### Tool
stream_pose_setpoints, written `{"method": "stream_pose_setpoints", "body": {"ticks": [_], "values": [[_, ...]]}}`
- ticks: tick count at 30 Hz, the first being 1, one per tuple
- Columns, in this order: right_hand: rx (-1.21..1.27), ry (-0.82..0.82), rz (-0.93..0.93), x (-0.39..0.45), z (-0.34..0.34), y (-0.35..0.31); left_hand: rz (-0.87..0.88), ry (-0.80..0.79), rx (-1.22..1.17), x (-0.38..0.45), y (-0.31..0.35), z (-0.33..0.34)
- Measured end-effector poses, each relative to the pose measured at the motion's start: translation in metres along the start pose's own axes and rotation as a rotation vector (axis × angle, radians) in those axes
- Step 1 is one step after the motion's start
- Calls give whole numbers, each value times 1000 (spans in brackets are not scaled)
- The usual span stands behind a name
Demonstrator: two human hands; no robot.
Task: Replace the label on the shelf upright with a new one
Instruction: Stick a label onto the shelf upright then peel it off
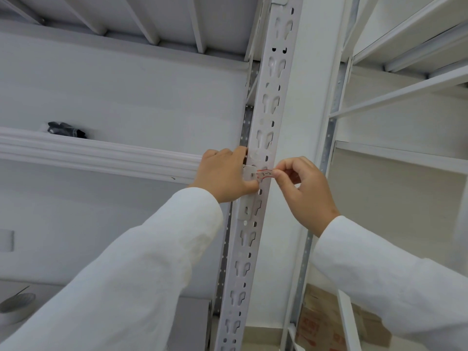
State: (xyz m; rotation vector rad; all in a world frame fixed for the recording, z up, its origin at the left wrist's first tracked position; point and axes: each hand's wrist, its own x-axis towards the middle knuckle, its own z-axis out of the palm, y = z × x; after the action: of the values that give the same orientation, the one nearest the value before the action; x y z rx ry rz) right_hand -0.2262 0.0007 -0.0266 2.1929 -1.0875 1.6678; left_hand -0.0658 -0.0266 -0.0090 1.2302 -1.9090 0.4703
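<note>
- Pinching the small red-edged label (264, 174) between thumb and forefinger, the right hand (302, 188) has its grip clamped on the label's right end, against the front of the shelf upright (268, 107).
- The left hand (225, 173) is closed on a white tab (249, 173) just left of the label.
- Whether the label is being peeled or pressed, I cannot tell; either way the next move needs a steady pull or press along the upright.

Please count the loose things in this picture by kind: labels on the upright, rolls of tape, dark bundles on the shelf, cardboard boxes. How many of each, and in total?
Labels on the upright: 1, pinched by the right hand
Rolls of tape: 1
Dark bundles on the shelf: 1
Cardboard boxes: 1
Total: 4
</note>
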Motion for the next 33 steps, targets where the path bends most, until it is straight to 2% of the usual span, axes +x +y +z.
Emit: {"method": "stream_pose_setpoints", "body": {"ticks": [7, 11, 22, 29, 33], "values": [[130, 21, 120, 1, 0, -3, -13, -51, -95, -1, 1, -6], [144, 42, 154, 0, -3, -2, -101, -51, -220, 2, 5, -10], [118, 44, 157, 1, -7, -1, -236, 71, -268, 3, 13, -5], [133, 29, 160, -3, -1, -5, -216, 242, -139, 3, 16, 6], [159, -28, 171, -5, 2, -8, -290, 362, -553, -14, 7, -4]]}}
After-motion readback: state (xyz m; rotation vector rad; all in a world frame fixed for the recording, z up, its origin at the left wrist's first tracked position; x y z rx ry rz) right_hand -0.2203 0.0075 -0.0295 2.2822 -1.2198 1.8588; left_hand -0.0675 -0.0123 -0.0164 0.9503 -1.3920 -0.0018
